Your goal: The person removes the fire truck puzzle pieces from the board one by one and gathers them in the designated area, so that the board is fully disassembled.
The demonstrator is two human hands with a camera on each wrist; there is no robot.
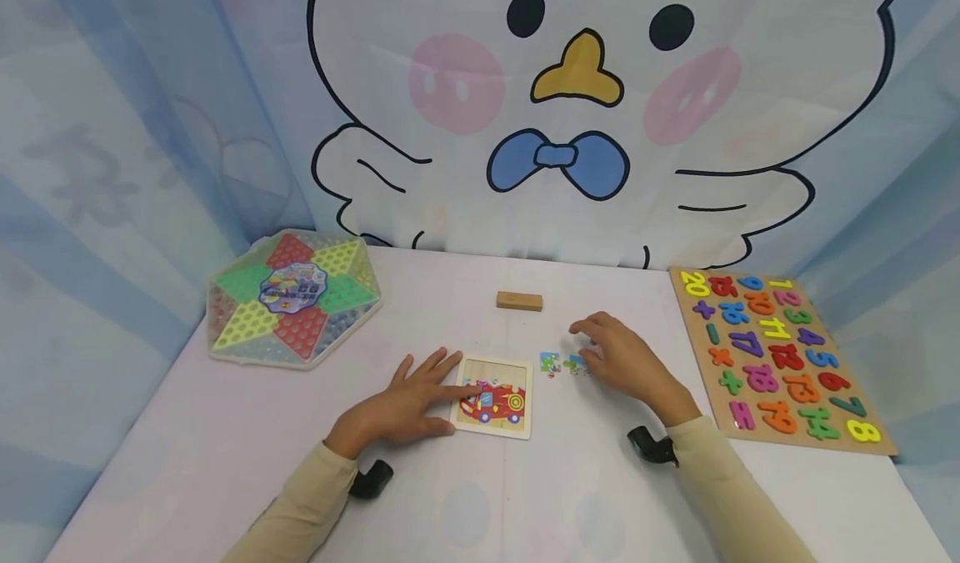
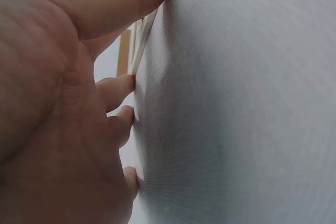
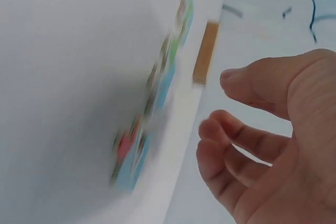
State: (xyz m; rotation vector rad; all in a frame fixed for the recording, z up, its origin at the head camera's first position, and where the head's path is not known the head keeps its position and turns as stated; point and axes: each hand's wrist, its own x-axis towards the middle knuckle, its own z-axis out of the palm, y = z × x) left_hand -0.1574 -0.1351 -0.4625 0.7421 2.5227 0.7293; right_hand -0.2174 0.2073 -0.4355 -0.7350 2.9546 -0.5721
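A small square picture puzzle with a red car lies flat in its pale wooden frame [image 1: 528,404], at the middle of the table. My left hand [image 1: 405,400] rests beside it with spread fingers; the index finger reaches over onto the car picture, and the thumb lies by the frame's lower left corner. Right of the frame lie loose jigsaw pieces [image 1: 550,364], blue and green, some partly covered by my right hand [image 1: 626,363]. In the right wrist view that hand hovers with bent fingers and nothing between them, apart from a blurred piece [image 3: 128,161] with a red patch.
Behind the puzzle sits a small wooden block [image 1: 519,301]. A hexagonal Chinese checkers box [image 1: 247,284] is at the back left. On the right lies a number board [image 1: 783,363] with colourful digits. A printed curtain [image 1: 465,188] closes off the table's back edge.
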